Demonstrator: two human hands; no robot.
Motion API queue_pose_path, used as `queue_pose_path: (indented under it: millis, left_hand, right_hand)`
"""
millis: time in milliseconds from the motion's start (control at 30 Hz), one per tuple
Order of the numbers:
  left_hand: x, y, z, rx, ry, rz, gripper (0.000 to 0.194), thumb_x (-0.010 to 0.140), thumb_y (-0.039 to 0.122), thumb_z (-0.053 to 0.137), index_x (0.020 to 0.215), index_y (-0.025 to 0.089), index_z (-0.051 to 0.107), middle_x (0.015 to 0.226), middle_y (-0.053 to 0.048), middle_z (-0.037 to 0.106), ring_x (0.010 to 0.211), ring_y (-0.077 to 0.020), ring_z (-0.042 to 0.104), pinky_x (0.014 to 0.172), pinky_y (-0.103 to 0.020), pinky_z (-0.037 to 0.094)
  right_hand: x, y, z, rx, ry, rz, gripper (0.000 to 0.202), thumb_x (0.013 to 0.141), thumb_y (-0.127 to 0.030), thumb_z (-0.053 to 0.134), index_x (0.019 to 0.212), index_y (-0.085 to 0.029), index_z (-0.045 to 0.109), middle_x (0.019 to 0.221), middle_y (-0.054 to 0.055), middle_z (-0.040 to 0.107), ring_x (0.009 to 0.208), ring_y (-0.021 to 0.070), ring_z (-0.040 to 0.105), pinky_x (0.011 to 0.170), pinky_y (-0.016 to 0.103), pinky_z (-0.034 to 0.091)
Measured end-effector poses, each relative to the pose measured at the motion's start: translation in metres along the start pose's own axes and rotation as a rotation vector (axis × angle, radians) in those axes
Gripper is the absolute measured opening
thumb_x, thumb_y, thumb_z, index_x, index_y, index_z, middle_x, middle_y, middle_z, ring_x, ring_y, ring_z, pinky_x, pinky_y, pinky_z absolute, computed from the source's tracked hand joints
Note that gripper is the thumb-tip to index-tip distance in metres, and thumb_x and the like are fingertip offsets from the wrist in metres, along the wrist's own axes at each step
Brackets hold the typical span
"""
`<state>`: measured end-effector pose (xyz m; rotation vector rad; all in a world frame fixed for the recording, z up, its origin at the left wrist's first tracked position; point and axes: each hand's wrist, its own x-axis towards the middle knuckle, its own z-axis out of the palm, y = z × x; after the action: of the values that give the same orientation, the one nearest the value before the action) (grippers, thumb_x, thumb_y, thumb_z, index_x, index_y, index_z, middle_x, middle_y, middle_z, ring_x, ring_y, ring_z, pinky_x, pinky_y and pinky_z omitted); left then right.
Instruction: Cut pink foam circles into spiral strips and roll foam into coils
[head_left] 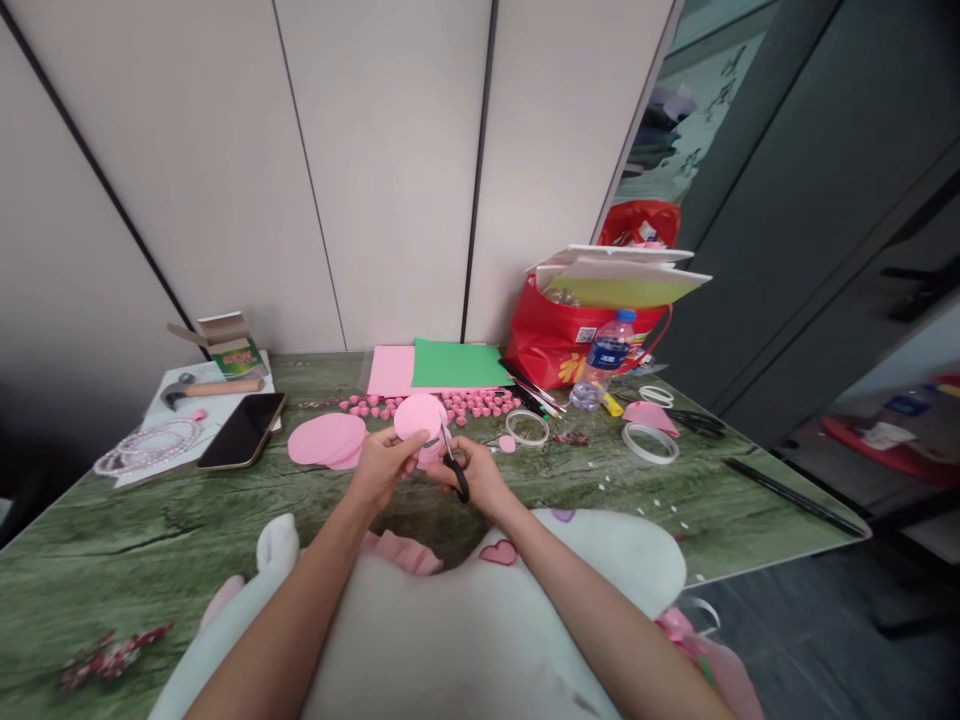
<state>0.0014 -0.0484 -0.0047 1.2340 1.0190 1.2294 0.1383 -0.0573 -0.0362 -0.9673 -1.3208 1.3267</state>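
Note:
Between the thumb and fingers of my left hand [386, 465] is a round pink paper disc [418, 415], raised above the table. My right hand [478, 475] grips a pair of scissors [457, 477] with black handles, and the blades reach up to the disc's right edge. How far apart the blades are, I cannot tell. Left of my hands lies a stack of larger pink paper circles [327, 440]. Behind the disc, many small pink rolled pieces [480, 402] are spread in a row. A tiny pink circle [507, 443] rests to the right of the scissors.
At left are a phone [241, 430], a hammer [214, 388], bead strings [146, 447] and a small box [236, 350]. Green card [459, 363] lies at the back. A red bag [544, 335], water bottle [604, 360], tape rolls [649, 443] and a black rod [795, 497] occupy the right.

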Motion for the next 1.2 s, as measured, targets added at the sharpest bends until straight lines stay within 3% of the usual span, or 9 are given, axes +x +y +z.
queue_pose_path:
  millis: [133,567,1200]
  left_hand:
    - [0.0003,-0.0026,-0.0006,0.027,-0.018,-0.024,0.027,0.058,0.032,0.066,0.052,0.013,0.049,0.036,0.006,0.042,0.031,-0.0024,0.031,0.033,-0.017,0.018]
    - [0.0001,-0.0042,-0.0005,0.042,-0.01,-0.024,0.024,0.06,0.033,0.065,0.057,0.013,0.051,0.036,0.007,0.042,0.032,-0.0027,0.031,0.033,-0.016,0.018]
    - [-0.0009,-0.0002,-0.0004,0.032,0.006,0.024,0.025,0.06,0.031,0.065,0.053,0.013,0.049,0.038,0.007,0.04,0.033,-0.0023,0.029,0.035,-0.018,0.016]
  right_hand:
    - [0.0009,0.0019,-0.0016,0.017,0.019,-0.056,0.04,0.047,-0.03,0.073,0.074,-0.017,0.045,0.047,-0.008,0.051,0.04,0.0071,0.044,0.041,0.018,0.035]
    - [0.0024,0.0047,-0.0025,0.017,0.026,-0.105,0.038,0.05,-0.026,0.071,0.075,-0.018,0.045,0.052,-0.007,0.052,0.043,0.0067,0.042,0.045,0.018,0.033]
    - [0.0002,-0.0016,-0.0019,0.005,0.038,-0.043,0.037,0.048,-0.032,0.072,0.07,-0.017,0.047,0.04,-0.008,0.048,0.035,0.0073,0.042,0.035,0.016,0.029]
